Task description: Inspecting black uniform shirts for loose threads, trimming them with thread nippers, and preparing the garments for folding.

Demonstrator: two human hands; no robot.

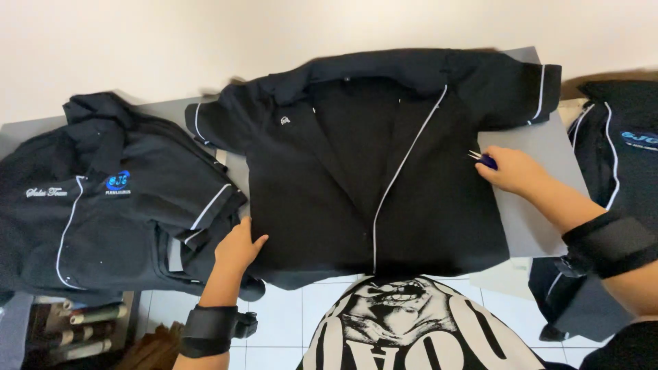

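Left hand point(238, 248) flat, pinning black shirt point(370, 171) at desk point(541, 147) front edge; right hand point(514, 171) pinching, probably, small snips point(482, 159) at its side seam.

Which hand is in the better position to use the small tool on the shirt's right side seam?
The right hand, probably: it holds the small blue-handled tool at the right edge of the black shirt. The left hand lies flat on the opposite lower edge, holding nothing.

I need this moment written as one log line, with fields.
left hand: flat on black shirt hem | right hand: holds small blue tool at shirt side | shirt: spread open on grey table
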